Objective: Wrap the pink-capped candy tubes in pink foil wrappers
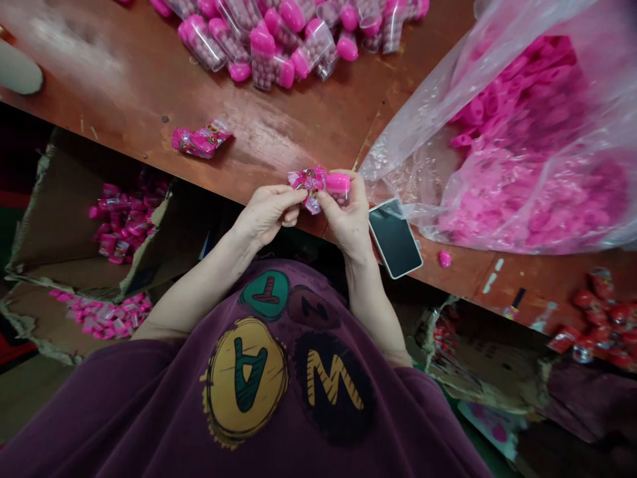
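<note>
My left hand point(271, 211) is closed, its thumb and finger pinching the edge of a pink printed wrapper point(309, 179). In my right hand point(352, 226) lies a small clear candy tube point(339, 188) with a pink cap, held between the fingers and palm. My right thumb also presses on the wrapper, which sits directly beside the tube. Both hands are at the table's near edge, in front of my body. Another pink printed wrapper point(202, 139) lies on the table to the left, touched by neither hand.
Many pink-capped tubes point(313, 50) are piled at the back of the wooden table point(279, 126). A plastic bag point(537, 146) of pink pieces stands right, beside a phone point(395, 238) and a loose pink cap point(444, 258). Cardboard boxes point(64, 212) stand below; red packets point(597, 318) lie far right.
</note>
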The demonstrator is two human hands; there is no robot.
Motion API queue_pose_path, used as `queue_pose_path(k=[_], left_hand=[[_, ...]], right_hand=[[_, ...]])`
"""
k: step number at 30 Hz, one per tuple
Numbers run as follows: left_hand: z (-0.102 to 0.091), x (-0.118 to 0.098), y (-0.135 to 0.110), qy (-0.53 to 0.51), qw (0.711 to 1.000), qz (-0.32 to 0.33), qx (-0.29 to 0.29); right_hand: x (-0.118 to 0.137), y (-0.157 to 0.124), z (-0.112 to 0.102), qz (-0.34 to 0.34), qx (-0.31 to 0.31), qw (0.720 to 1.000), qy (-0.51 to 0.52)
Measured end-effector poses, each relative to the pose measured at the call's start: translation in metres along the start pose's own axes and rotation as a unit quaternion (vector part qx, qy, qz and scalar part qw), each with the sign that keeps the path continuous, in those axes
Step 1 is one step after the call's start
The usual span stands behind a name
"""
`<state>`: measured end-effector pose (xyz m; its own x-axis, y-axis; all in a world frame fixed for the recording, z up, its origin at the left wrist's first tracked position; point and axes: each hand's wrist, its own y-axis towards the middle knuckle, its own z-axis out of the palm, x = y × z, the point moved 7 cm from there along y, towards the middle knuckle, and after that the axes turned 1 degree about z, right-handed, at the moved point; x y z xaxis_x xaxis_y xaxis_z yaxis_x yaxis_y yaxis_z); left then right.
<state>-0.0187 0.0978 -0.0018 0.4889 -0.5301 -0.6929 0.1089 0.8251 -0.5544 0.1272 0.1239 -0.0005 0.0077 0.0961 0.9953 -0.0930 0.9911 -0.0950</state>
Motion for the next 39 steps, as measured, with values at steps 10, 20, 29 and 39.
queue_pose_path(k=[10, 20, 29, 39], left_hand=[[-0.017, -0.015, -0.002, -0.024, 0.995, 0.041, -0.089], [-0.02, -0.013, -0.003, -0.052, 0.99, 0.053, -0.121], [-0.015, 0.0, -0.003, -0.057, 0.991, 0.064, -0.106], [-0.003, 0.01, -0.008, -0.028, 0.999, 0.01, -0.041]], right_hand=[[-0.012, -0.011, -0.007, 0.085, 0.052, 0.994, 0.049], [-0.003, -0.033, 0.008, 0.105, 0.029, 0.986, 0.128], [-0.016, -0.046, 0.029, 0.088, -0.053, 0.989, 0.103], [-0.022, -0.051, 0.035, 0.155, -0.01, 0.976, 0.151]])
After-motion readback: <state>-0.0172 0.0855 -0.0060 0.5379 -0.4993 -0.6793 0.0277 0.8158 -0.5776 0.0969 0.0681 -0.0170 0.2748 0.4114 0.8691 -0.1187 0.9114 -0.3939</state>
